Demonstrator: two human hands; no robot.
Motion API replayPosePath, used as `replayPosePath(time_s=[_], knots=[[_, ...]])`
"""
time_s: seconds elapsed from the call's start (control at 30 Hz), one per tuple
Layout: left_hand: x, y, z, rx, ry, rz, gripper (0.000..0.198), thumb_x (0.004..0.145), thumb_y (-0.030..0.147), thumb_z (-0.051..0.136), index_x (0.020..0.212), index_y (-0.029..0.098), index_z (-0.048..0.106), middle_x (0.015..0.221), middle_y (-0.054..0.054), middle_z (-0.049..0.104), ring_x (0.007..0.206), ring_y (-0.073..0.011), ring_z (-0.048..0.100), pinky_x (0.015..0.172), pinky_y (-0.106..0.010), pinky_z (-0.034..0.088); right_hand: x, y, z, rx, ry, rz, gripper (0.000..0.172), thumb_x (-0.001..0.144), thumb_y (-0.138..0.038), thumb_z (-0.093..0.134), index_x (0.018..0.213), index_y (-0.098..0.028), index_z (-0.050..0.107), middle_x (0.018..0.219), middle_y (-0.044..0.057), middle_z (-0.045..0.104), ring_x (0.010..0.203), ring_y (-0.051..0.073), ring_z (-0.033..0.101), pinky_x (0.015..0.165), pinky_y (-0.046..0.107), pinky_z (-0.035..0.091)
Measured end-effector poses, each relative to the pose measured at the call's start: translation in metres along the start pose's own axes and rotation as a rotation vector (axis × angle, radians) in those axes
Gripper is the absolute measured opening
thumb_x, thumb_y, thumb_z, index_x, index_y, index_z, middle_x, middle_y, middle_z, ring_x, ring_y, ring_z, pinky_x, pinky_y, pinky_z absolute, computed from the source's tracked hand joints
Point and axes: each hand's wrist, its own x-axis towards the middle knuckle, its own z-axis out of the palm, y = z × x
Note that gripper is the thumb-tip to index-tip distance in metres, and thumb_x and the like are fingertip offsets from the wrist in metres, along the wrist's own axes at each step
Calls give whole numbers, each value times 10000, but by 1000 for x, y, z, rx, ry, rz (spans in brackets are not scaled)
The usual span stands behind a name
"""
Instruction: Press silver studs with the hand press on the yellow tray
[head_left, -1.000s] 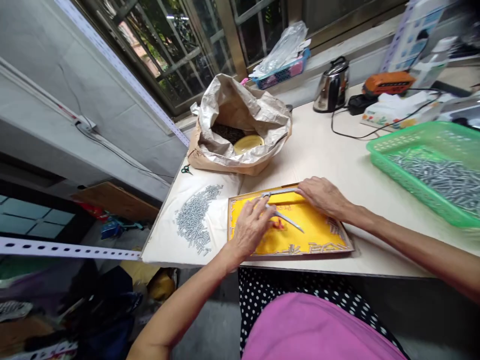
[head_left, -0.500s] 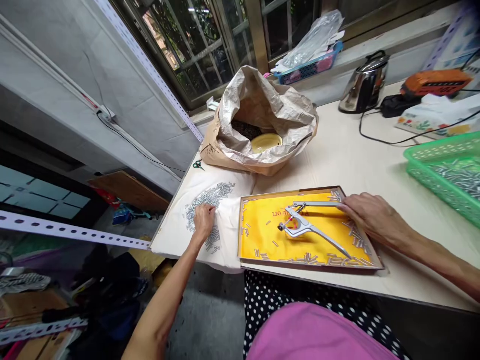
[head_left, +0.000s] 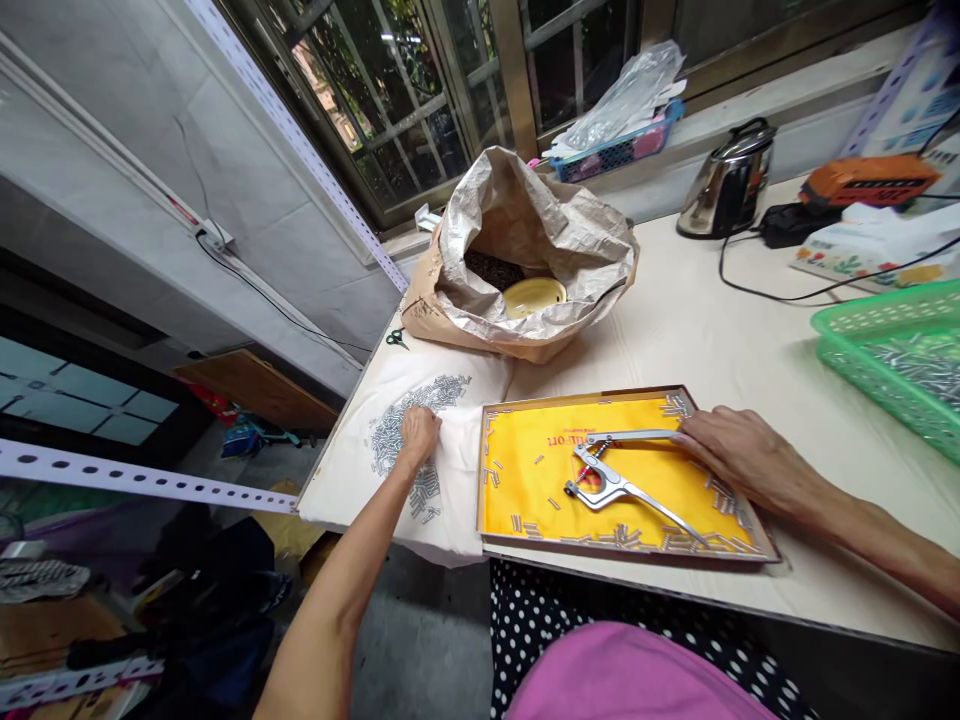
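My left hand (head_left: 421, 434) is closed, its fingertips turned down at the right side of a pile of small silver metal pieces (head_left: 388, 432); what is in the fingers is hidden. The pile lies on a white cloth (head_left: 461, 485). My right hand (head_left: 726, 448) grips one handle end of silver pliers (head_left: 611, 487), at the right rim of a shallow tray (head_left: 481, 490). The pliers have spread handles and a small red spring. Yellow lining (head_left: 517, 455) covers the tray's bottom, with small metal tubes (head_left: 626, 538) scattered along its edges.
Behind the tray stands an open paper sack (head_left: 517, 345) with dark contents and a yellow dish (head_left: 534, 296). Green-handled scissors (head_left: 396, 339) lie left of it. At right are a green basket (head_left: 847, 320) of metal pieces, a kettle (head_left: 724, 185) and a tissue pack (head_left: 847, 255).
My left hand has shifted slightly right over the pile, staying closed. My right hand keeps its hold on the pliers. The whole view has moved a little.
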Motion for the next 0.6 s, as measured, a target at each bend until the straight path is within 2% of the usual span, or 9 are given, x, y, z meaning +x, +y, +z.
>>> replayPosePath(time_s=[0.13,0.23,0.3,0.37,0.43,0.47,0.53,0.6], knots=[[7,-4,-9,-67,-74,-57,113,748,167,653,638,143,670,692,-91,675,777,-228,640,673,-287,417,3,1,0,19,6,-45,432,1021,-506,297,790,-253,561,803,70,643,781,247,548,730,393,371],[5,-2,-20,-121,-51,-49,83,755,170,624,700,142,680,716,-71,686,757,-199,629,661,-265,416,7,1,-2,21,29,-96,426,1031,-492,299,813,-241,564,804,48,635,782,226,537,743,366,350],[-5,9,-26,-225,-31,-21,128,797,222,589,788,139,686,771,-62,695,754,-173,618,657,-246,429,11,-1,-4,8,39,-125,433,1039,-483,284,834,-231,571,816,43,631,788,215,532,753,353,336],[-24,27,-31,-507,-77,32,208,796,318,606,838,131,687,779,-53,687,698,-149,595,627,-234,446,15,-4,-8,-9,33,-152,437,1046,-462,274,839,-222,575,824,44,629,795,207,525,766,345,325],[-51,52,-31,-893,-203,104,335,703,419,701,867,127,700,803,-51,689,647,-131,571,593,-235,459,20,-8,-14,-24,24,-173,437,1049,-442,279,814,-218,572,804,42,619,793,204,511,774,342,314],[-67,65,-30,-1005,-273,138,404,658,451,741,898,127,711,826,-53,695,627,-123,561,585,-239,462,23,-10,-17,-26,20,-184,432,1046,-441,295,802,-216,572,796,42,618,783,201,501,773,341,308],[-97,89,-23,-1079,-413,172,420,641,465,762,884,125,722,816,-56,697,587,-107,543,589,-251,471,29,-15,-23,-56,8,-190,424,1044,-430,310,798,-211,576,791,49,619,782,202,486,768,342,296],[-122,107,-14,-1110,-488,167,406,645,459,768,877,130,719,792,-52,695,584,-110,554,596,-257,478,35,-19,-30,-109,1,-199,428,1045,-423,305,802,-206,583,792,61,626,806,209,481,782,352,286]])
